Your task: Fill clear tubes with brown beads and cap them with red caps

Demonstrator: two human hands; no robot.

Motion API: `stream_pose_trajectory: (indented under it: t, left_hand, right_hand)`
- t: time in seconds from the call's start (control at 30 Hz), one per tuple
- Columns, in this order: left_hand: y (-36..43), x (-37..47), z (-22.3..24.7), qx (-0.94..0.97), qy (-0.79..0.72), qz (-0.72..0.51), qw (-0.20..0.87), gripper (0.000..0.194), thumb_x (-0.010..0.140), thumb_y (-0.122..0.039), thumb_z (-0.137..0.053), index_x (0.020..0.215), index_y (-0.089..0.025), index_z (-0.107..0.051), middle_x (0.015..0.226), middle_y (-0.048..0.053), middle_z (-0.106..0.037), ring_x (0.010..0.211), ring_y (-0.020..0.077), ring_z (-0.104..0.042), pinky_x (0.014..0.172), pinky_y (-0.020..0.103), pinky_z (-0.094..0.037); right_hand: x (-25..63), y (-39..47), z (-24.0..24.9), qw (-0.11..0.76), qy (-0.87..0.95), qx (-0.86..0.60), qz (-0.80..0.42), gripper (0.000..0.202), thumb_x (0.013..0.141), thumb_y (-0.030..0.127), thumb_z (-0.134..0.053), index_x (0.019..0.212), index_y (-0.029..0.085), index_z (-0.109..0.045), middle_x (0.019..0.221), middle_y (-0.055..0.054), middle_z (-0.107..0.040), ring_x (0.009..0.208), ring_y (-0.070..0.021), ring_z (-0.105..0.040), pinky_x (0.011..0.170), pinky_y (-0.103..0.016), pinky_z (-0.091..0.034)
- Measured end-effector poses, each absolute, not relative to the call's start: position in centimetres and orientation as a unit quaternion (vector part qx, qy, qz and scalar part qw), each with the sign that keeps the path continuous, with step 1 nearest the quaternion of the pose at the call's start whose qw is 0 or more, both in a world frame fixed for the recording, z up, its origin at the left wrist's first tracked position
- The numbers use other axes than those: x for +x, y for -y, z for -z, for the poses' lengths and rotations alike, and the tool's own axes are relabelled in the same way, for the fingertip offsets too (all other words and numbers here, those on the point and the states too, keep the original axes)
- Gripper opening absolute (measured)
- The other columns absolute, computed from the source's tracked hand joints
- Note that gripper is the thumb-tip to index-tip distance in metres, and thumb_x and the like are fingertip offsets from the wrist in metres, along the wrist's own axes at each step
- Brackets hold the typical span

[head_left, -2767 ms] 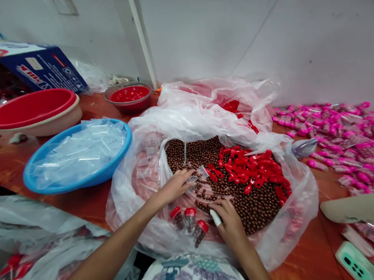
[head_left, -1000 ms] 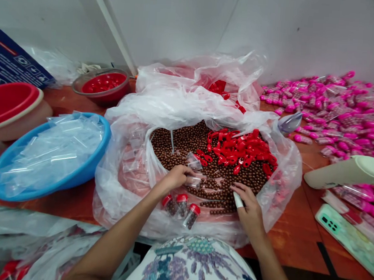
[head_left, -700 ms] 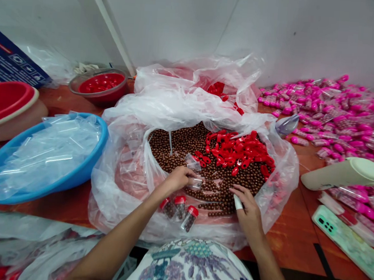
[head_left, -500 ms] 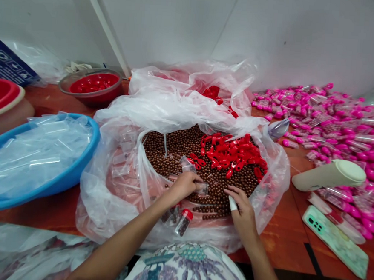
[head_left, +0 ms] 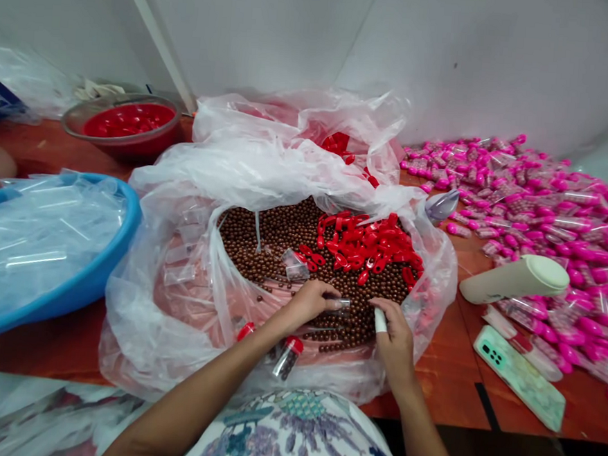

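Left hand (head_left: 310, 303) has slid rightward over the brown balls (head_left: 267, 227) since half a second ago, so the gap to the right hand (head_left: 396, 335) is smaller. Left thumb and fingers pinch a clear cup (head_left: 342, 304), tipped on its side low over the balls, far end toward the right hand. Right hand is loosely spread, fingers slightly bent, white cover (head_left: 380, 321) on one digit, at the near right part of the balls; can't tell whether its fingertips touch them. Second clear cup (head_left: 296, 263) lies on the balls just beyond the left hand, next to a few loose red pieces; main heap of red pieces (head_left: 373, 245) sits on the balls farther right. Near the left forearm, a red-capped jar (head_left: 289, 357) with balls inside lies tilted; another red cap (head_left: 245, 331) shows beside the arm, rest mostly hidden. All this is inside an open plastic bag (head_left: 142, 345) on the table (head_left: 454, 388). Left of it: blue basin (head_left: 118, 243) of clear plastic pieces. Right: purple scoop (head_left: 442, 204), tumbler (head_left: 508, 280), phone (head_left: 525, 382), big pile of pink-ended tubes (head_left: 560, 211).
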State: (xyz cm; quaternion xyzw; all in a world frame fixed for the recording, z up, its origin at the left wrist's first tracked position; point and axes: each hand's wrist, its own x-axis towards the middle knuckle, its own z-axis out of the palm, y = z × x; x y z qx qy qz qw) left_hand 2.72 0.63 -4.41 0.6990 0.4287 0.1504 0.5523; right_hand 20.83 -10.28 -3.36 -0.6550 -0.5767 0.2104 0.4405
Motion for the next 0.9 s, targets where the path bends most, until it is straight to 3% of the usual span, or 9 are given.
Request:
stream_pose_trajectory:
  t: [0.23, 0.53, 0.77, 0.9]
  left_hand:
    - [-0.8, 2.0, 4.6, 0.642, -0.418, -0.170, 0.620, 0.031, 0.064, -0.021, -0.066, 0.094, -0.013, -0.068, 0.088, 0.003, -0.069, 0.079, 0.0170, -0.060, 0.076, 0.027, -0.044]
    - [0.4, 0.8, 3.8, 0.440, -0.404, -0.200, 0.777, 0.046, 0.058, -0.028, -0.075, 0.100, -0.011, -0.067, 0.090, 0.008, -0.069, 0.074, 0.0151, -0.061, 0.076, 0.030, -0.045]
    - [2.0, -0.5, 1.4, 0.315, -0.366, -0.233, 0.844, 0.045, 0.059, -0.026, -0.077, 0.099, -0.013, -0.063, 0.095, 0.010, -0.067, 0.078, 0.0160, -0.063, 0.077, 0.031, -0.047]
    - [2.7, -1.1, 0.2, 0.296, -0.335, -0.254, 0.857, 0.047, 0.056, -0.021, -0.079, 0.099, -0.013, -0.060, 0.102, 0.012, -0.065, 0.090, 0.0204, -0.062, 0.083, 0.033, -0.045]
  right_hand:
    - [20.9, 8.9, 2.5, 0.425, 0.576, -0.673, -0.186, 0.029, 0.083, 0.017, -0.039, 0.105, 0.022, -0.057, 0.104, -0.007, -0.057, 0.100, -0.0213, -0.052, 0.091, -0.041, -0.040]
    - [21.5, 5.8, 2.8, 0.359, 0.637, -0.667, -0.142, 0.037, 0.082, 0.012, -0.037, 0.112, 0.022, -0.056, 0.103, -0.008, -0.056, 0.097, -0.0205, -0.052, 0.089, -0.039, -0.041]
    - [20.7, 3.5, 3.5, 0.265, 0.658, -0.705, 0.010, 0.034, 0.086, 0.039, -0.046, 0.112, 0.019, -0.057, 0.097, -0.011, -0.056, 0.090, -0.0241, -0.051, 0.079, -0.037, -0.041]
    - [20.3, 2.8, 3.5, 0.250, 0.662, -0.707, 0.015, 0.029, 0.084, 0.039, -0.050, 0.103, 0.018, -0.058, 0.093, -0.011, -0.056, 0.087, -0.0248, -0.051, 0.077, -0.037, -0.040]
